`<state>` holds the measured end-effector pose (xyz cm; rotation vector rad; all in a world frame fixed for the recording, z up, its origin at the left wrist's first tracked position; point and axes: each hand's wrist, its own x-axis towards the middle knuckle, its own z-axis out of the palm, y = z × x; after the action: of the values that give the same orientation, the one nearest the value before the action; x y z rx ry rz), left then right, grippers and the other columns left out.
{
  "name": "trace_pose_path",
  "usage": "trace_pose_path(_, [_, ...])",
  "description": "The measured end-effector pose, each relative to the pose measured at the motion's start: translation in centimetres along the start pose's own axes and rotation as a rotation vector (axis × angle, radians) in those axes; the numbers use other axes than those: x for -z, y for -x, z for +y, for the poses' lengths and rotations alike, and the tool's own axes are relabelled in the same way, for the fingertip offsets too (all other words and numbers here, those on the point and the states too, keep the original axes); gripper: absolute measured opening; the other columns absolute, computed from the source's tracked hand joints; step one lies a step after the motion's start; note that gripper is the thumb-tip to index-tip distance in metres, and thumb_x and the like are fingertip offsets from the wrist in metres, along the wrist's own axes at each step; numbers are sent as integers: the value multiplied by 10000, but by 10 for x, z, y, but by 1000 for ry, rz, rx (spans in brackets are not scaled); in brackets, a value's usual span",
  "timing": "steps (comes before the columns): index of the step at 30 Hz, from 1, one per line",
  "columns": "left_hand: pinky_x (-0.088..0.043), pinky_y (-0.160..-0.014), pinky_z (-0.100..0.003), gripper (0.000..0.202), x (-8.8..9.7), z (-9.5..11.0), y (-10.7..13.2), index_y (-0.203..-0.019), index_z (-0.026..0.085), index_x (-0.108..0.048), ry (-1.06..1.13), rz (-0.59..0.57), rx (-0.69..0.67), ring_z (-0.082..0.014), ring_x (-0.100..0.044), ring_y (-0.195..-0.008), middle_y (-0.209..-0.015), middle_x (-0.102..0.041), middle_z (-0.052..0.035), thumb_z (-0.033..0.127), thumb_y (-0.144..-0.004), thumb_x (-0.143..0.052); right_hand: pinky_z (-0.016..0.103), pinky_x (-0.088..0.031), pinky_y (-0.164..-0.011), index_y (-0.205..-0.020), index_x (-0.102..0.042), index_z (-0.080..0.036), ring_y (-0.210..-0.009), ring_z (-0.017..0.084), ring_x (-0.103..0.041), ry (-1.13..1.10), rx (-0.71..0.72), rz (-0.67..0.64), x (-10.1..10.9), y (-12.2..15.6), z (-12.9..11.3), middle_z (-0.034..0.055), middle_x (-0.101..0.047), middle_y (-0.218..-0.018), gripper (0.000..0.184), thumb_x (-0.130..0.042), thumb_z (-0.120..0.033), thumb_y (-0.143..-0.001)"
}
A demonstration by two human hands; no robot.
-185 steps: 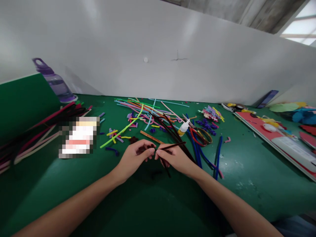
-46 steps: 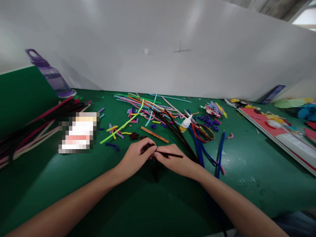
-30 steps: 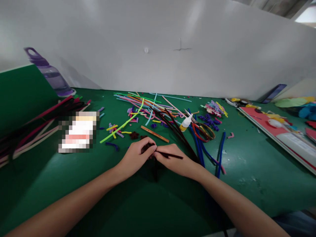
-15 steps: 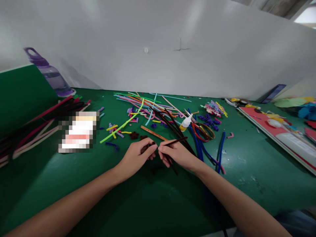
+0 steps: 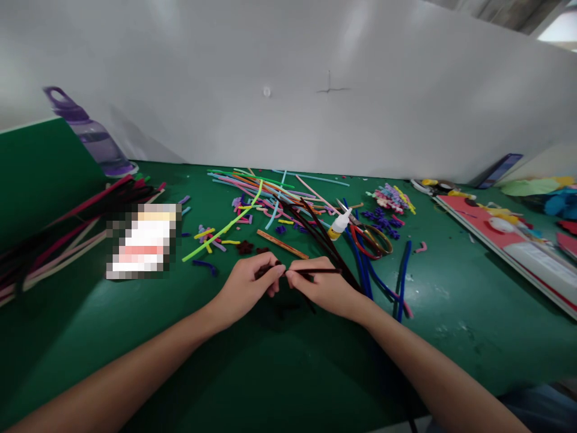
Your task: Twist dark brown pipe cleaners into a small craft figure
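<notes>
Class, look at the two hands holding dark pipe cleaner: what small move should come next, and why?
Perhaps the right hand should make one small bend in the dark pipe cleaner, the left hand steadying: both hands pinch close together, and a straight length lies across the right hand.

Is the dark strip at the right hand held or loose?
Held: the dark strip sits in the pinch of the right hand, its far end showing across it.

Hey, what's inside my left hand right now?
Part of a dark piece shows in your left hand, near the thumb tip. The curled hand covers the rest; its full shape can't be seen.
</notes>
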<state>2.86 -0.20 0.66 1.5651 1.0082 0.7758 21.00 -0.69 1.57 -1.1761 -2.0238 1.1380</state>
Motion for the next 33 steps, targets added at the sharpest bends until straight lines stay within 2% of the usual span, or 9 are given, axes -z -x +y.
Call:
trace_pose_path(2, [-426,-542,-204,256,0,0,0,-649,159,-496,16,-1,-4,-99,-531,-523,-567,-536,38,304,-860,-515,207,-296,-511,-630,-531,-164,-537,89,-418,34,31,14,1,1,-2,-36,-464,-556,240,-464,-206,-857])
trace_pose_path(8, [-445,-579,-233,387,0,-3,0,-678,139,-547,125,5,-7,-118,-547,-555,-596,-571,2,378,-932,-379,197,-350,-468,-662,-539,-160,-452,92,-462,-332,-119,-83,1,-2,3,-44,-450,-490,253,-431,-237,-877])
trace_pose_path(12, [-446,-576,-242,404,0,-3,0,-685,137,-544,158,2,2,-128,-550,-561,-605,-578,-9,388,-938,-353,199,-337,-450,-641,-529,-157,-410,90,-465,-440,-144,-100,1,-3,6,-47,-461,-455,256,-437,-232,-868])
trace_pose_path(18, [-441,-573,-214,262,0,-1,0,-697,152,-543,84,-10,1,-108,-538,-558,-598,-552,26,333,-879,-492,197,-330,-437,-643,-518,-154,-408,84,-469,-467,-157,-111,0,-3,6,-45,-461,-472,266,-452,-266,-875])
trace_pose_path(22, [-443,-574,-211,265,0,-1,0,-668,160,-527,64,-9,-5,-106,-542,-557,-587,-550,33,320,-875,-494,193,-341,-443,-650,-528,-156,-426,82,-467,-404,-147,-119,1,-2,5,-53,-444,-475,282,-498,-331,-870])
trace_pose_path(26, [-434,-565,-205,277,0,2,1,-645,161,-521,39,-13,-10,-103,-529,-543,-560,-542,37,314,-875,-500,198,-345,-456,-642,-531,-156,-432,82,-477,-378,-124,-126,1,-2,6,-53,-458,-481,282,-501,-317,-872])
trace_pose_path(33, [-441,-600,-239,407,1,0,3,-687,143,-550,155,-10,-52,-127,-549,-575,-599,-571,-6,357,-949,-324,208,-333,-463,-603,-521,-151,-411,79,-468,-496,-107,-135,2,-2,3,-42,-479,-464,282,-506,-264,-860])
